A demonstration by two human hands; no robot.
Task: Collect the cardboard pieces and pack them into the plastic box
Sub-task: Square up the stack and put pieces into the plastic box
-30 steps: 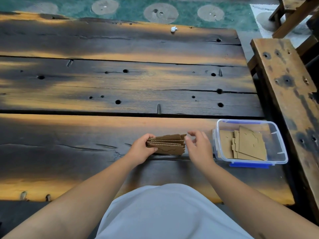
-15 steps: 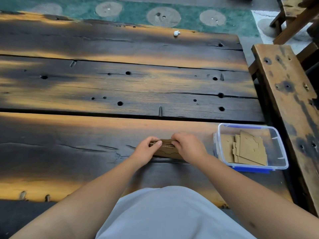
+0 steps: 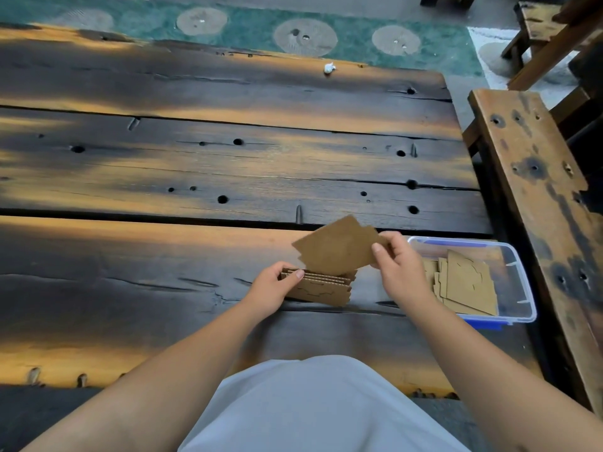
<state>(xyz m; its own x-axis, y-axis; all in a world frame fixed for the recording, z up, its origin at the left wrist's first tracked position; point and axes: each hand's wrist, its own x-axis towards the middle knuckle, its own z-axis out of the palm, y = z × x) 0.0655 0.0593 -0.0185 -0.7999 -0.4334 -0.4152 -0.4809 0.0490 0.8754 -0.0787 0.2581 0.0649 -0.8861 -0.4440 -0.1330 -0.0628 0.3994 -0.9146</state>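
My left hand (image 3: 272,290) grips a stack of brown cardboard pieces (image 3: 321,287) standing on edge on the dark wooden table. My right hand (image 3: 399,269) pinches a single jagged cardboard piece (image 3: 336,247) by its right end and holds it just above the stack. To the right sits a clear plastic box (image 3: 522,278) with a blue base, open at the top. Several flat cardboard pieces (image 3: 466,285) lie inside it.
The plank table (image 3: 228,164) stretches far ahead and to the left. A small white scrap (image 3: 329,68) lies near its far edge. A wooden bench (image 3: 535,197) runs along the right side, close to the box. Green patterned floor lies beyond.
My right hand left the top of the stack and lifted one cardboard piece up and to the right. My left hand still holds the stack in place.
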